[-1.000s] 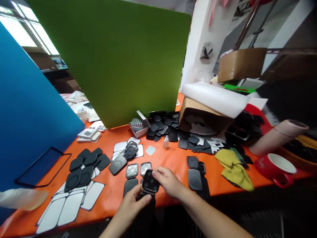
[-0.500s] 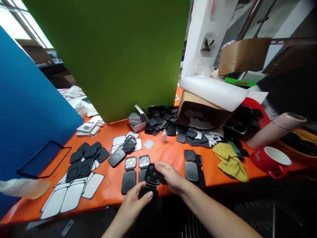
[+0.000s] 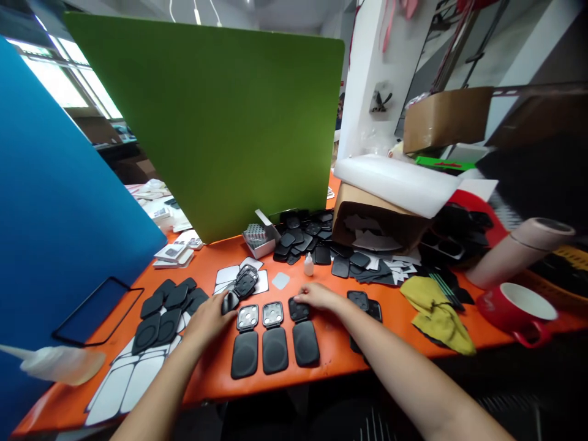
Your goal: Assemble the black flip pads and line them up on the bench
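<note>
Three black hinged two-part pads lie opened out in a row on the orange table. My right hand (image 3: 316,296) has its fingertips closed on the square upper part of the rightmost hinged pad (image 3: 305,343). To its left lie the middle hinged pad (image 3: 274,349) and the left hinged pad (image 3: 244,354), their pale square tops showing round spots. My left hand (image 3: 207,320) grips the near end of another black hinged pad (image 3: 245,280), which rests on white-faced sheets. A small white dropper bottle (image 3: 308,265) stands beyond my right hand.
Black pads (image 3: 160,324) and white sheets (image 3: 131,383) lie at left, near a clear squeeze bottle (image 3: 64,364). Loose black parts (image 3: 298,239) are heaped at the back. A yellow cloth (image 3: 436,309) and a red mug (image 3: 517,309) stand at right. A green panel (image 3: 220,128) rises behind.
The hinged pad held in both hands now lies at the row's right end. My left hand has moved left to another hinged pad. The view has tilted up slightly.
</note>
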### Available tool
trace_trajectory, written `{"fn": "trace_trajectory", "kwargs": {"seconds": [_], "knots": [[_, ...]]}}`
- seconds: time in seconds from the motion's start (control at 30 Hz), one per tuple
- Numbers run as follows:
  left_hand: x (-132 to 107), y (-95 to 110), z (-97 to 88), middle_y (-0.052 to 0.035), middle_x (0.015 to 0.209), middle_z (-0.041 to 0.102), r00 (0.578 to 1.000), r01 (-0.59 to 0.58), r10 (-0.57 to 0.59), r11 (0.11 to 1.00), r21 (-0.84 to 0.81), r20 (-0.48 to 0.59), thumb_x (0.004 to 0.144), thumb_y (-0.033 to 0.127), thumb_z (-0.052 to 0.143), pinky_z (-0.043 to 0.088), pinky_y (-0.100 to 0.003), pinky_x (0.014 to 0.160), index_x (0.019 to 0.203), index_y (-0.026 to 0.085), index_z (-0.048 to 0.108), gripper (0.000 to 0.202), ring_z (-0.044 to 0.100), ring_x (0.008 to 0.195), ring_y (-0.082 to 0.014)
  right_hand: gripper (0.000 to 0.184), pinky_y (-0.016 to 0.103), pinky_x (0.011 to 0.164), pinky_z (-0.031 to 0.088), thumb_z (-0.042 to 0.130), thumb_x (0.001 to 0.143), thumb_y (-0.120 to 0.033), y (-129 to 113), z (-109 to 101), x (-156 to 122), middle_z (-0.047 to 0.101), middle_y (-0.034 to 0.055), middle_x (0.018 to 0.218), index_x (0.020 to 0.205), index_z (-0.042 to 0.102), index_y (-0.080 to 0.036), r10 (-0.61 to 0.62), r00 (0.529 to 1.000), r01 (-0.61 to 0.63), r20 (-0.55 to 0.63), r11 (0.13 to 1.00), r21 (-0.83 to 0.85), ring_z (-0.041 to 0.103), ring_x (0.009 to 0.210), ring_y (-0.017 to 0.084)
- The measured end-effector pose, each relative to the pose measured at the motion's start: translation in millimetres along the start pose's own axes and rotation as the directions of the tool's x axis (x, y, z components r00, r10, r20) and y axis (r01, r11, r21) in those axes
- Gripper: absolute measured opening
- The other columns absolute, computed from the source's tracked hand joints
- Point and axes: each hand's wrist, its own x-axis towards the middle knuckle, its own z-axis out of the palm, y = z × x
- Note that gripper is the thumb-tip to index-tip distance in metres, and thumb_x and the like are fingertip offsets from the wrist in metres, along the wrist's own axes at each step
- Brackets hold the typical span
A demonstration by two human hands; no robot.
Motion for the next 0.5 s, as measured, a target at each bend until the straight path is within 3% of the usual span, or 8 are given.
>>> {"fn": "trace_trajectory", "kwargs": {"seconds": [0.1,0.23,0.33,0.4,0.43,0.5], "knots": [[8.8,-5.4,2.1,-0.0143,0.111,0.053,0.999,0.051,-0.051,0.998,0.043,-0.009,0.057,0.035,0.063,0.031,-0.039,0.091,0.11,0.017,0.052,0.057,0.046,0.109,-0.0341,0.017,0.026,0.061,0.036,0.058,0.073,-0.029,-0.3,14.3,-1.3,0.059,0.0039,0.07,0.082,0.059,-0.015,0.025,0.994,-0.026,-0.105,1.0,-0.004,0.053,0.066,0.017],[3.1,-7.0,-6.8,-0.0156,0.101,0.056,0.993,0.119,-0.119,0.993,-0.01,-0.001,0.054,0.038,0.063,0.038,-0.041,0.082,0.099,0.014,0.055,0.052,0.051,0.101,-0.0373,0.022,0.028,0.071,0.035,0.045,0.082,-0.032,-4.9,19.8,-22.1,0.06,0.0071,0.088,0.093,0.057,-0.017,-0.015,0.97,0.028,-0.241,0.998,0.05,0.053,0.084,0.019],[-17.1,5.7,-7.0,-0.0105,0.092,0.062,0.992,0.11,-0.099,0.982,-0.152,0.081,0.065,0.044,0.053,0.046,-0.035,0.07,0.097,0.015,0.053,0.042,0.06,0.085,-0.0287,0.03,0.025,0.065,0.038,0.036,0.087,-0.038,-15.1,26.5,-34.2,0.059,0.0036,0.081,0.092,0.056,-0.018,-0.053,0.971,0.088,-0.235,0.986,0.139,0.053,0.073,0.015],[-40.0,23.2,3.0,-0.0063,0.095,0.064,0.985,0.075,-0.028,0.956,-0.285,0.168,0.071,0.048,0.046,0.048,-0.03,0.069,0.101,0.017,0.051,0.043,0.062,0.084,-0.0227,0.034,0.022,0.057,0.038,0.036,0.086,-0.044,-25.1,34.6,-38.1,0.058,0.0015,0.079,0.1,0.053,-0.018,-0.079,0.978,0.13,-0.195,0.957,0.26,0.051,0.063,0.011],[-53.2,33.4,10.3,-0.0051,0.095,0.065,0.975,0.061,0.022,0.929,-0.366,0.22,0.072,0.05,0.046,0.048,-0.028,0.069,0.103,0.018,0.05,0.045,0.062,0.085,-0.0213,0.035,0.021,0.053,0.037,0.039,0.084,-0.046,-30.6,38.8,-39.5,0.057,0.0006,0.076,0.099,0.052,-0.018,-0.1,0.982,0.153,-0.162,0.922,0.355,0.049,0.057,0.009],[-79.1,53.6,25.3,-0.0078,0.099,0.064,0.939,0.139,0.118,0.727,-0.672,0.322,0.069,0.048,0.054,0.048,-0.03,0.075,0.104,0.015,0.051,0.048,0.06,0.092,-0.0235,0.036,0.019,0.045,0.032,0.043,0.081,-0.05,-40.9,45.3,-43.2,0.052,-0.0015,0.065,0.086,0.053,-0.015,-0.151,0.984,0.18,-0.097,0.823,0.539,0.041,0.048,0.007]]}}
